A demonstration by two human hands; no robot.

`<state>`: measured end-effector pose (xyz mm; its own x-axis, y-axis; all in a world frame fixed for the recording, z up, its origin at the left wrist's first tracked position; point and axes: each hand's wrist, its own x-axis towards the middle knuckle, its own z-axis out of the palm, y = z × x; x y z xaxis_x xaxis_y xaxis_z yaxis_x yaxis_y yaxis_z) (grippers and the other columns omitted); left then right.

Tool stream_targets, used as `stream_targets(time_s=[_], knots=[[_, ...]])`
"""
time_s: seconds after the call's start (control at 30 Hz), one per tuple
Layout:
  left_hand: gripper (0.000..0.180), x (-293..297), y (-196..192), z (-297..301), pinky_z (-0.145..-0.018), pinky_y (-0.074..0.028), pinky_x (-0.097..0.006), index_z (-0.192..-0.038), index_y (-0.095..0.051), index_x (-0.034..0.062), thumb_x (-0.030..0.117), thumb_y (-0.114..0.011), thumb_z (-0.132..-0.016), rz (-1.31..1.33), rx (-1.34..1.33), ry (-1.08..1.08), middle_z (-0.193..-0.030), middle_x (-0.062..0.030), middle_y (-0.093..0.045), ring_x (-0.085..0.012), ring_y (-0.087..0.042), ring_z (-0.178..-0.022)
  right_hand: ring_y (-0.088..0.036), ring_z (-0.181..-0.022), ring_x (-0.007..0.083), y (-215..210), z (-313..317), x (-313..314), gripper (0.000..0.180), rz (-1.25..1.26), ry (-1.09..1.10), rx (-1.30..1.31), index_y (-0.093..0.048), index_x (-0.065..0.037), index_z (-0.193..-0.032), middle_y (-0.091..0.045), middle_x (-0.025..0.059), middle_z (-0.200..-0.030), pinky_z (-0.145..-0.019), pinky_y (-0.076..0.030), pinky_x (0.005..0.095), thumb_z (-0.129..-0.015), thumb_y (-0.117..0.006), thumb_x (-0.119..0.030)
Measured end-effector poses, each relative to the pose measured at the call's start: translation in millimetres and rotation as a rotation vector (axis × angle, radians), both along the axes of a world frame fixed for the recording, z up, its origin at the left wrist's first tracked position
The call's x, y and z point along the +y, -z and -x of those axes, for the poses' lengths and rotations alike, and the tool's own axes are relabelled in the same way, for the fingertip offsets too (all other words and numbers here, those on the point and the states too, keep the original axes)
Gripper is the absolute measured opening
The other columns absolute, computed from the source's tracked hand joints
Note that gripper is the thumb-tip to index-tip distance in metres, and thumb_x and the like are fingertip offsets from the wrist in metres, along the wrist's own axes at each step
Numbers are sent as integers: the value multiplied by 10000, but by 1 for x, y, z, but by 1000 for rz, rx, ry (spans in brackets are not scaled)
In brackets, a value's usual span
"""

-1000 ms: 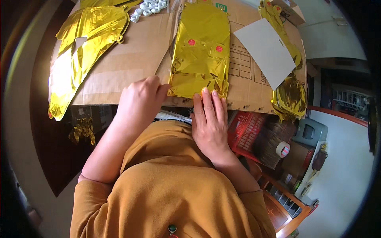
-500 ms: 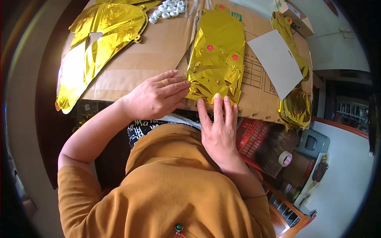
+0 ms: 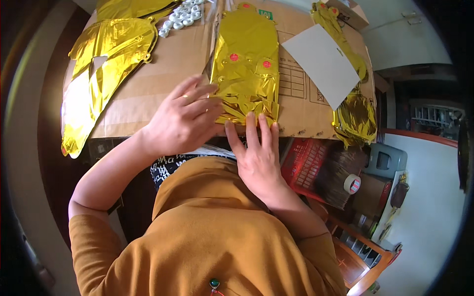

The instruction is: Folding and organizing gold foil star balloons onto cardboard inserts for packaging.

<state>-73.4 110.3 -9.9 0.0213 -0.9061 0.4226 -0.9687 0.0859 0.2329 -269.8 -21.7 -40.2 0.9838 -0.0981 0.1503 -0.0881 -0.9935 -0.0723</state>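
A flat gold foil balloon (image 3: 245, 64) with two small red dots lies on a brown cardboard sheet (image 3: 163, 74). Its near end is creased and folded. My left hand (image 3: 182, 118) lies flat at the balloon's near left corner, fingers spread and pointing right onto the foil. My right hand (image 3: 254, 153) presses palm down on the near edge of the foil, fingertips on the crumpled part. Neither hand grasps anything.
Another gold foil balloon (image 3: 98, 69) lies at the left of the cardboard, a third (image 3: 353, 106) at the right edge. A white card (image 3: 321, 64), small white pieces (image 3: 180, 15), a red basket (image 3: 308, 163), a tape roll (image 3: 351, 183).
Both hands have shifted right along the balloon's near end. The left hand now reaches onto the foil, and the near end looks more creased. The view has tilted down slightly.
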Motion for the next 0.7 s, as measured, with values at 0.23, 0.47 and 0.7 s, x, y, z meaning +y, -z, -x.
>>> stream_targets(time_s=[0.23,0.47,0.7], knots=[[365,-92,20,8,-1032,-493,-448,-1155,-670,-53,179,-680,-872,-66,203,462,-1247,-206,-642,-381,-605,-1193,-487,-1143,451,11,1,1,500,17,-2,-77,-612,-108,-1317,-493,229,-1200,-1049,-354,718,-823,-636,-182],[409,-126,31,-41,-1096,-454,-460,-1290,-618,-23,184,-641,-938,-80,73,593,-1367,-211,-592,-361,-553,-1299,-386,-1321,499,8,3,0,658,-27,15,-50,-447,-128,-1481,-426,294,-1396,-1075,-328,685,-841,-590,-88],[455,-137,17,-62,-1179,-339,-526,-1368,-593,56,176,-634,-931,-151,-109,482,-1459,-151,-542,-315,-528,-1344,-390,-1321,497,2,2,0,678,-87,5,-5,-442,-137,-1488,-420,293,-1424,-1083,-303,687,-830,-600,-85]])
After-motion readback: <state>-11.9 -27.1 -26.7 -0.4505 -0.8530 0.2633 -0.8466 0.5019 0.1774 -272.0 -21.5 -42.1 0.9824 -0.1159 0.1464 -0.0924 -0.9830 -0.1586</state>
